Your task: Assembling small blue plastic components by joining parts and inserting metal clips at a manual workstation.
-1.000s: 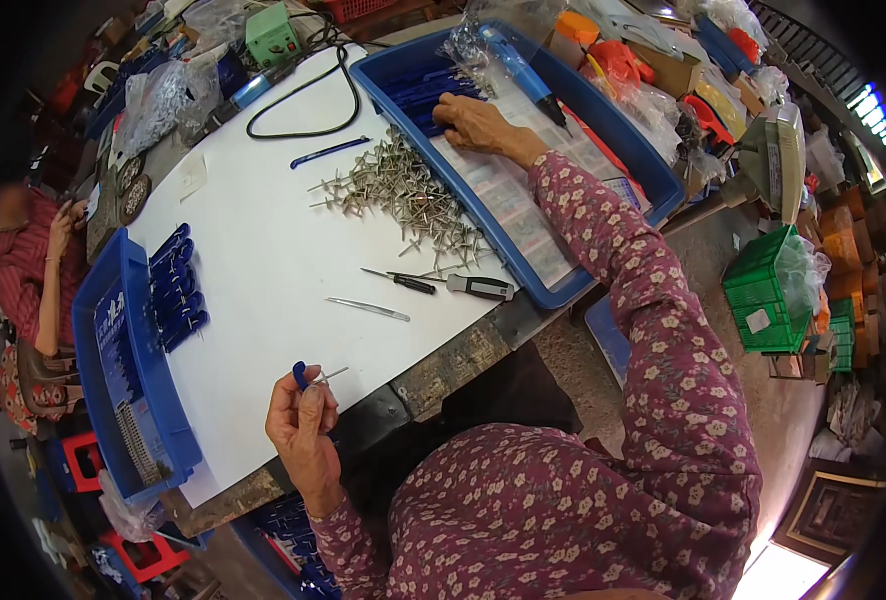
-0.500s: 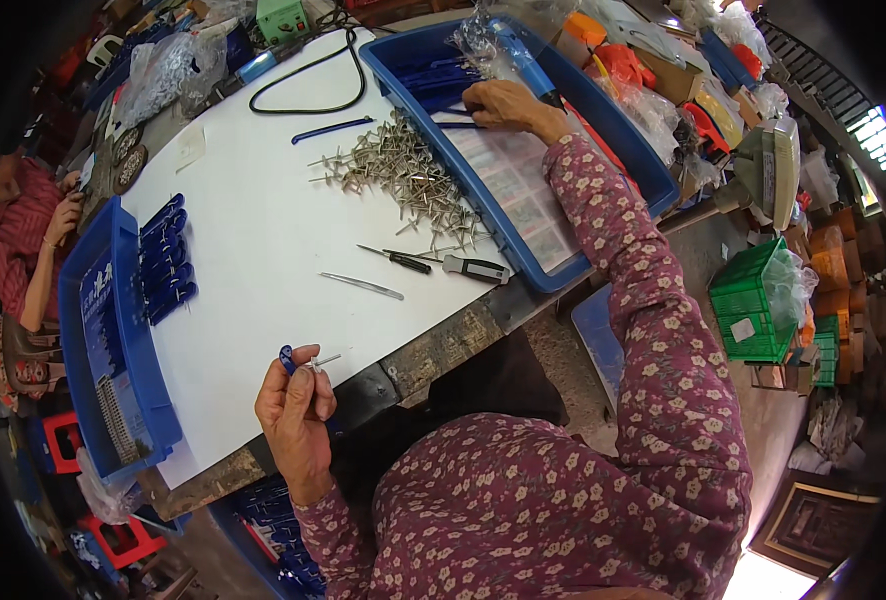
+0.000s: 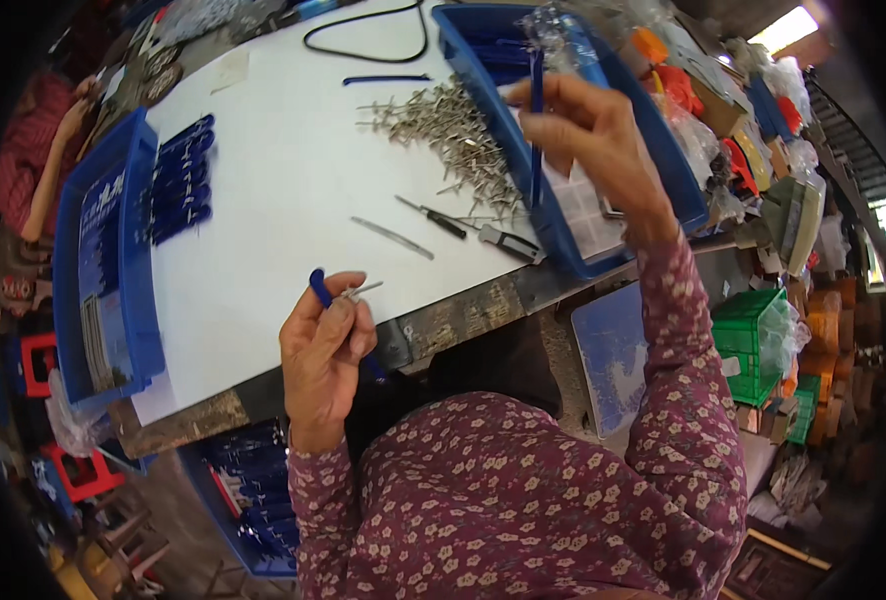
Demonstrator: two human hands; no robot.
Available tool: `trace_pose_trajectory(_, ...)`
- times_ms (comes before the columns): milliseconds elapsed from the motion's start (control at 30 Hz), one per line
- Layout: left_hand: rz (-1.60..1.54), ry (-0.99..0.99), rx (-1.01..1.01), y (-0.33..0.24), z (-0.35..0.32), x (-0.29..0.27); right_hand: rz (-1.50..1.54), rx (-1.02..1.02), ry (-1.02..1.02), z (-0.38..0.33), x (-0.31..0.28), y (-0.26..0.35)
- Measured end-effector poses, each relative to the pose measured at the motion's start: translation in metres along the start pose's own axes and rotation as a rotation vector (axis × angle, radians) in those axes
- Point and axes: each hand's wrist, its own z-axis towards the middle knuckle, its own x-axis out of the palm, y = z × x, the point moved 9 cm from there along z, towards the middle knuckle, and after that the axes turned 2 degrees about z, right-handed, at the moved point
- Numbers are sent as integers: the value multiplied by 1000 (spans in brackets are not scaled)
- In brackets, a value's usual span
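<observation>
My left hand (image 3: 323, 355) is closed near the table's front edge. It pinches a blue plastic piece (image 3: 319, 288) together with a small silver metal pin (image 3: 366, 289) that sticks out to the right. Over the left wall of the right blue tray (image 3: 560, 242), my right hand (image 3: 608, 145) grips a long, narrow blue strip (image 3: 536, 110), held upright. Below and left of it lies a heap of silver T-shaped metal pins (image 3: 463, 135). A similar blue strip (image 3: 388, 79) rests on the white tabletop (image 3: 283, 200) behind the heap.
Tweezers (image 3: 393, 238), a thin black-handled tool (image 3: 445, 223) and a grey-black-handled tool (image 3: 510, 243) lie mid-table. Blue pieces (image 3: 183, 180) line up beside the left blue tray (image 3: 145, 330). A person's arm (image 3: 48, 180) shows far left. A green crate (image 3: 746, 345) stands right.
My right hand has lifted out of the right tray with a blue strip in it. The left hand still holds its blue piece and pin. The whole view has shifted.
</observation>
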Motion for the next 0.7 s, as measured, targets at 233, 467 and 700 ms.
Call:
trace_pose_trajectory(233, -35, 31, -5, 3, 5, 4, 552, 318, 203, -40, 125, -40)
trace_pose_trajectory(467, 44, -52, 32, 7, -3, -18, 787, 421, 268, -61, 183, -52)
trace_pose_trajectory(700, 60, -56, 48, 14, 0, -18, 1036, 405, 239, -60, 193, -68)
